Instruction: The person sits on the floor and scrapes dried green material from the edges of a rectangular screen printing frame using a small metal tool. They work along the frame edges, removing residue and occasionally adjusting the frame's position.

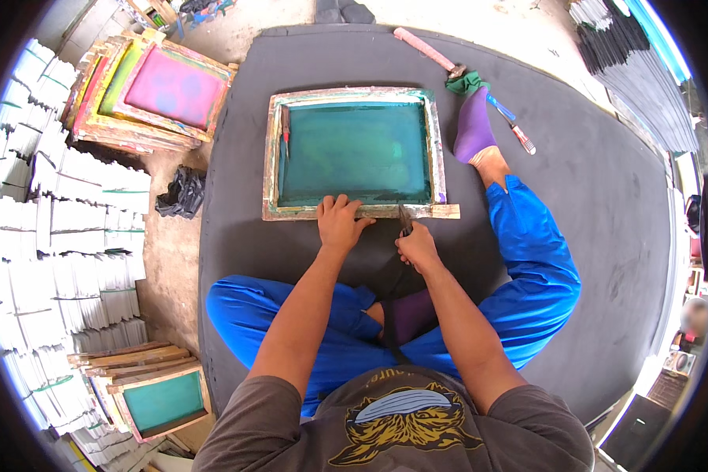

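A wooden screen-printing frame point(274, 177) with teal mesh point(354, 149) lies flat in front of me. My left hand point(340, 224) rests on its near rail, fingers spread over the wood and thumb out to the side. Just right of it, my right hand point(418, 248) is closed round a dark tool point(405, 222) that looks like pliers, its tip at the near rail. A short piece of bare wood point(446, 211) sticks out at the near right corner. Inside the left rail lies a slim tool with a red part point(285, 135).
Beyond my outstretched foot point(474, 130) are a pink-handled hammer point(429, 52), a green cloth point(466, 82) and a screwdriver point(519, 135) on the dark mat point(606, 236). Stacked frames point(122, 110), a black plastic bag point(182, 191) and white bundles point(63, 228) stand left.
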Demonstrator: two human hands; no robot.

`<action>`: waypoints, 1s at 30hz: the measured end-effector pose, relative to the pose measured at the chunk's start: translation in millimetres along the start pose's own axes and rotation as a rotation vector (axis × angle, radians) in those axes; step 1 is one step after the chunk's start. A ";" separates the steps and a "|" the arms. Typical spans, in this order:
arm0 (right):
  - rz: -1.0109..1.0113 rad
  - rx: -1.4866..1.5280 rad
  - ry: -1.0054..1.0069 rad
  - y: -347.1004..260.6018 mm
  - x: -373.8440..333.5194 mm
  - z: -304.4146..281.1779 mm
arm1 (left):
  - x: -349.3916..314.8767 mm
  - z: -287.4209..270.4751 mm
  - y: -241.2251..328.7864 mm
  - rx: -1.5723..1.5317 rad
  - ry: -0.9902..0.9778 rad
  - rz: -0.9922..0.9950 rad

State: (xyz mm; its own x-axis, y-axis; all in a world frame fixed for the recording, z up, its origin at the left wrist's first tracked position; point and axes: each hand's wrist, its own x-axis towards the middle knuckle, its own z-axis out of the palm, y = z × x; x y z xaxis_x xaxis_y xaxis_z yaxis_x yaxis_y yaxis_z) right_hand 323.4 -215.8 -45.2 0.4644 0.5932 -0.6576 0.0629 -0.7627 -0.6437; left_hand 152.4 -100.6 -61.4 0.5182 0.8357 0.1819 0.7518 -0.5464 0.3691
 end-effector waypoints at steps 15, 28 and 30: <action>0.179 0.572 -0.453 18.9 16.4 -11.8 | 1.5 3.3 -0.7 -0.050 0.018 0.005; -0.112 -0.190 -0.042 11.6 2.3 -8.0 | 4.0 0.4 1.3 -0.049 0.026 0.005; -0.160 -0.477 0.121 8.5 -3.5 1.1 | 3.9 2.2 1.8 -0.057 0.026 0.005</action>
State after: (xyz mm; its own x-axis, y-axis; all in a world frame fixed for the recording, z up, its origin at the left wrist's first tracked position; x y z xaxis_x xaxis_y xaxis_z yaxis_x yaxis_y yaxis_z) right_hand 321.4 -224.1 -48.8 0.5129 0.6998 -0.4972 0.5242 -0.7139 -0.4642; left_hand 156.7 -98.4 -62.1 0.5109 0.8343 0.2074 0.7242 -0.5476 0.4191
